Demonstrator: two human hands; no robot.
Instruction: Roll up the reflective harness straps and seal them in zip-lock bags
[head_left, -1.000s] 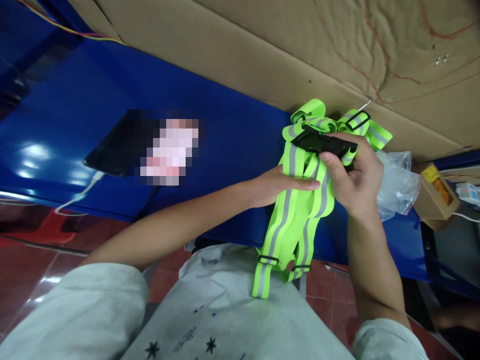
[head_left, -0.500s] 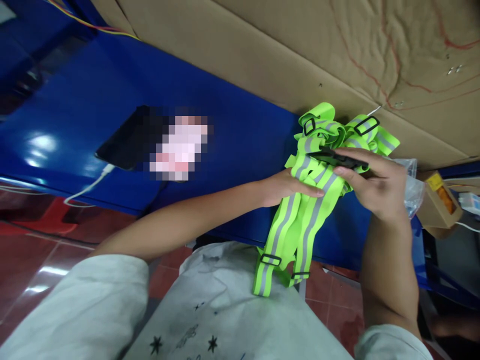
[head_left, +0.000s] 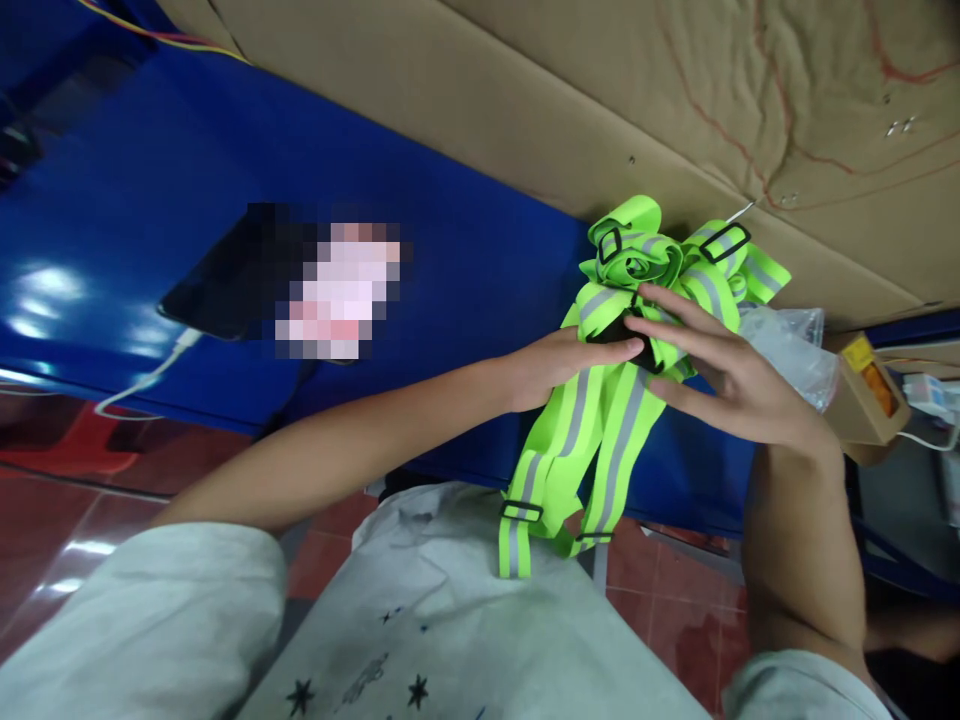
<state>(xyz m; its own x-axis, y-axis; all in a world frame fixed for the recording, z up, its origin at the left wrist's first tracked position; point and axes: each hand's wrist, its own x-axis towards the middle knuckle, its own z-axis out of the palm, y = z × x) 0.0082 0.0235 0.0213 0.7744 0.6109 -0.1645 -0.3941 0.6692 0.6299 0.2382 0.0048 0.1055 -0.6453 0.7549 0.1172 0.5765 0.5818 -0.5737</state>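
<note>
A bundle of neon-green reflective straps (head_left: 607, 420) with grey stripes and black buckles lies over the near edge of a blue table (head_left: 187, 230) and hangs down toward my lap. My left hand (head_left: 559, 365) pinches the straps from the left, thumb pressed on a black buckle (head_left: 616, 330). Over the bundle's upper part my right hand (head_left: 720, 375) lies with its fingers stretched flat across the straps. The folded top loops (head_left: 645, 250) rest against brown cardboard.
Brown cardboard (head_left: 600, 90) lines the far side of the table. A phone (head_left: 225, 290) with a white cable lies on the blue top at left. A clear plastic bag (head_left: 791, 350) and a small cardboard box (head_left: 862, 395) sit at right. Below is red tiled floor (head_left: 90, 480).
My right hand has let go of the black buckle and flattened its fingers over the straps. The bundle has settled lower on the table.
</note>
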